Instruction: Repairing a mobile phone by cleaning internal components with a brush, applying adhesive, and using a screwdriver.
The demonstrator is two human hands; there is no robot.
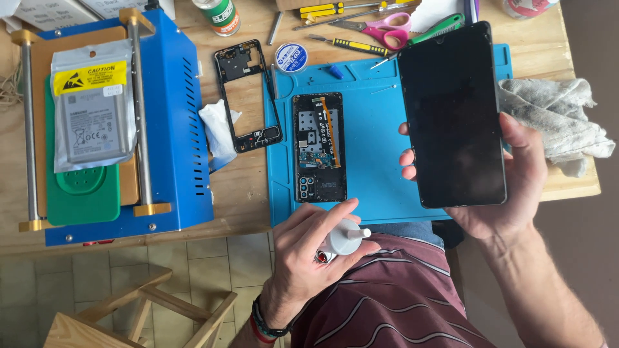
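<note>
I see my right hand (509, 187) gripping the screen (451, 116) above the blue mat (374, 161); my left hand (309, 251) clasps a white bottle (345, 237) off the wooden table (245, 200), tiled floor below.

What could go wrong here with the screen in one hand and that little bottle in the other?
The right hand grips the black screen panel only by its edges, above the mat and table edge, so it could slip and fall. The left hand holds a small white nozzle bottle close to the opened phone body; a stray squirt might reach its exposed board and orange flex cable.
</note>
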